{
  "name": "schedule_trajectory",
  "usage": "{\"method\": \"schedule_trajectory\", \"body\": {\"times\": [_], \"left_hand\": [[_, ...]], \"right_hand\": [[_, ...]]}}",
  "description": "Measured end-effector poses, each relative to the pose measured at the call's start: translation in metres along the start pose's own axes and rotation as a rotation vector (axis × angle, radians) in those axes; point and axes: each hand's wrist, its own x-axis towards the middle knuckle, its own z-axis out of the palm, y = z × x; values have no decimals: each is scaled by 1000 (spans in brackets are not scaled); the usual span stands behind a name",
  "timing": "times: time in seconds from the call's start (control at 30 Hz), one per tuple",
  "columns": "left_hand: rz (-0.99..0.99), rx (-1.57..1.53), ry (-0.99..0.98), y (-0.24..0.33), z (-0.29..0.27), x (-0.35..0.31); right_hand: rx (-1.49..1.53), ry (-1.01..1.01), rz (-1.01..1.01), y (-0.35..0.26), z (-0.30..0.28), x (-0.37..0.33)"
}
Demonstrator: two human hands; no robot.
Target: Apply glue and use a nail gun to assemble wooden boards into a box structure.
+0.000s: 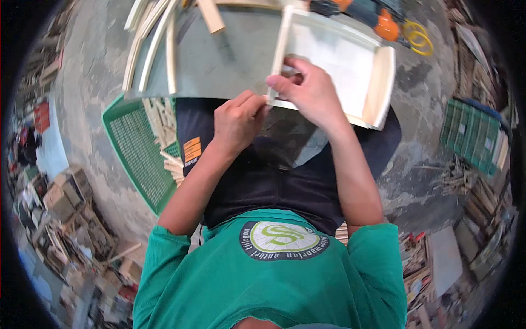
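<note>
A shallow wooden box [379, 82] with pale walls and a white bottom stands at the far right of the work surface, its near edge above my right thigh. My right hand [309, 90] is closed around the box's left wall, thumb outside and fingers reaching inside. At the near left corner of that box, my left hand [240, 120] is closed in a pinch, its fingertips touching the corner. Anything small between those fingertips is hidden.
Several pale wooden strips [156, 46] lie on the grey work surface [241, 60] at the left. An orange and black tool [387, 26] with a yellow coiled hose [419, 38] is behind the box. A green basket [143, 159] of wood pieces stands by my left leg.
</note>
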Motion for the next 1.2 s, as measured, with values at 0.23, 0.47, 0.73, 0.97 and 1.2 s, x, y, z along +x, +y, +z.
{"method": "schedule_trajectory", "body": {"times": [0.23,0.47,0.73,0.97,1.2], "left_hand": [[-8,48,-24,-3,-3,-1],[-23,78,-26,-3,1,1],[-22,109,10,-9,5,2],[-105,187,59,7,1,-7],[126,37,3,103,7,11]], "right_hand": [[-234,742,-286,-15,-28,-70],[-654,456,445,-9,-109,-46],[-688,546,343,13,-105,-20],[-604,522,383,-6,-113,-46],[-74,851,-14,73,-115,-118]]}}
